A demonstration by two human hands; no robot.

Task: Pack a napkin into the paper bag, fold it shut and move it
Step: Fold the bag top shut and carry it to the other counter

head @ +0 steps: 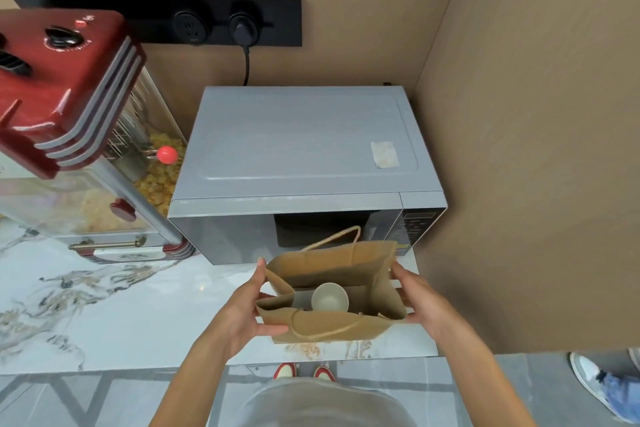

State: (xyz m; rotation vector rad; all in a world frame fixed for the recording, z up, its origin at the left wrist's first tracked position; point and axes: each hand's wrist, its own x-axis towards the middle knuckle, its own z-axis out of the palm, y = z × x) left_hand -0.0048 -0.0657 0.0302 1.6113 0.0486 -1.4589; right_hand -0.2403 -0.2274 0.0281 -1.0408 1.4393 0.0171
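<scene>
bag: your paper bag [332, 288] stands upright and open on the marble counter [121, 315], just in front of the microwave [304, 170], near the counter's front edge
inside: a pale round cup [329, 296] sits in the bag; can't tell if a napkin is in there
handles: twisted paper loops, far one [341, 236] sticks up, near one [322, 326] hangs down over the front panel
left hand: your left hand [242, 312] grips the bag's left side, thumb curled onto the near panel, fingers up along the side fold
right hand: your right hand [419, 298] grips the bag's right edge, fingers wrapped round the side
left of microwave: red popcorn machine [69, 94], popcorn visible behind the glass
wall: black socket strip [156, 15], one plug in
floor: your red-and-white shoes [304, 371] under the counter edge; another person's sneaker [588, 381] at right
</scene>
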